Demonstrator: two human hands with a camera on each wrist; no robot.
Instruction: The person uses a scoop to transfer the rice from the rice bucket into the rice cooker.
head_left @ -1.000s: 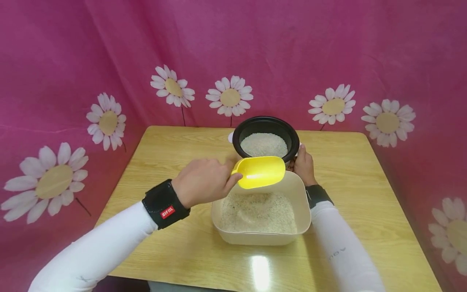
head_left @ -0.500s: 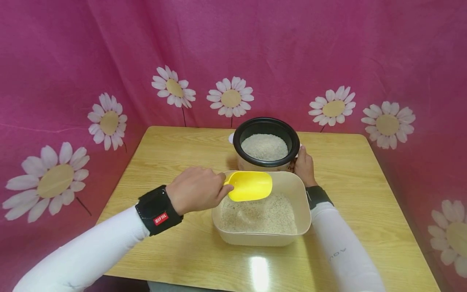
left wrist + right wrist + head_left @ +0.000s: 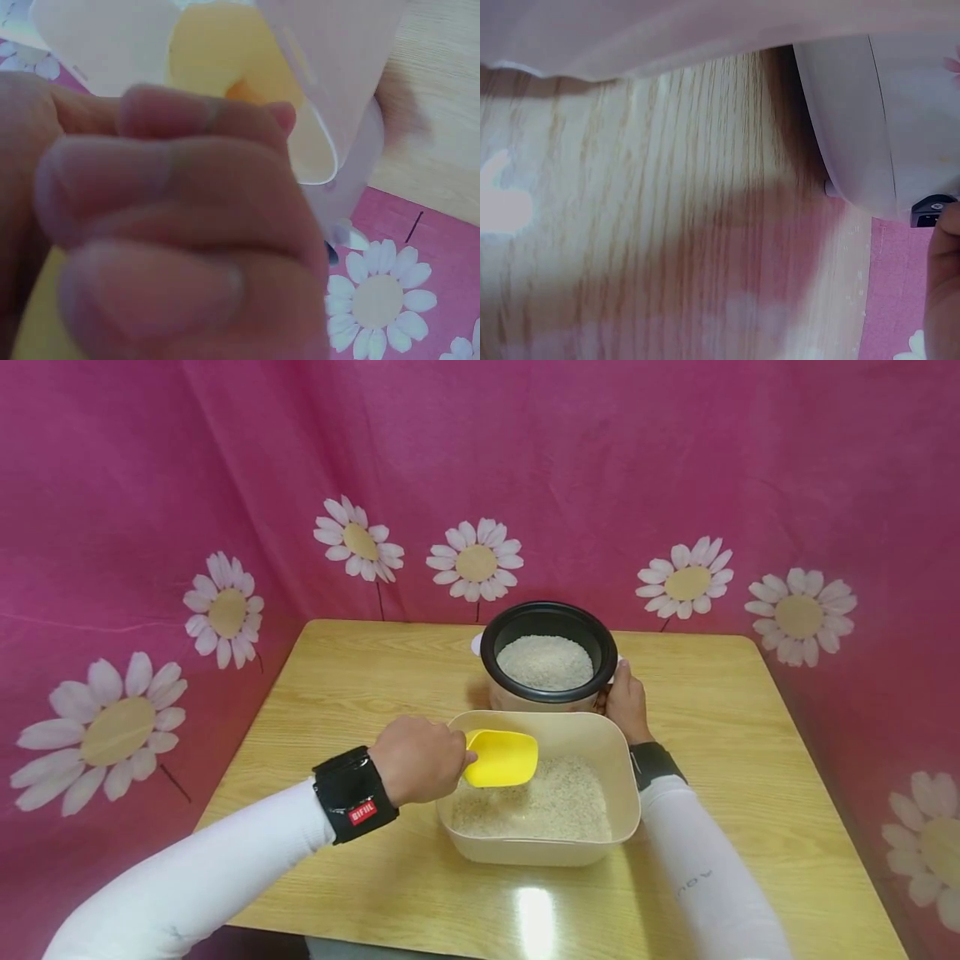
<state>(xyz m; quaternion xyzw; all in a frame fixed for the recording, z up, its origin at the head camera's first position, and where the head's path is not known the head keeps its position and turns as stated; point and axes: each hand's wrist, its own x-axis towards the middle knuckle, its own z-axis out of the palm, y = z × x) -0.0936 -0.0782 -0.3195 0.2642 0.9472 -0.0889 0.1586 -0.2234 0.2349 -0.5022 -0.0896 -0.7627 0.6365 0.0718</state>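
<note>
My left hand [image 3: 422,760] grips the handle of a yellow scoop [image 3: 501,758], held over the left part of a cream plastic bin [image 3: 540,852]. Pale rice grains [image 3: 570,802] cover the bottom of this bin. In the left wrist view, the curled fingers [image 3: 187,180] hide the scoop's handle. Behind the bin stands a rice cooker [image 3: 517,700] with a black inner pot [image 3: 551,696], which holds a mound of rice [image 3: 543,662]. My right hand [image 3: 627,703] holds the cooker at its right side, by the handle; its fingertips are partly hidden.
The wooden table [image 3: 750,777] carries both containers, the cooker close behind the bin. A pink curtain [image 3: 570,468] with daisies stands along the back and sides. In the right wrist view, a dark socket [image 3: 928,217] shows on the cooker's side near the hand.
The left hand has brought the scoop back from the cooker's front rim, down and leftward, over the bin. The right hand stays at the cooker's side.
</note>
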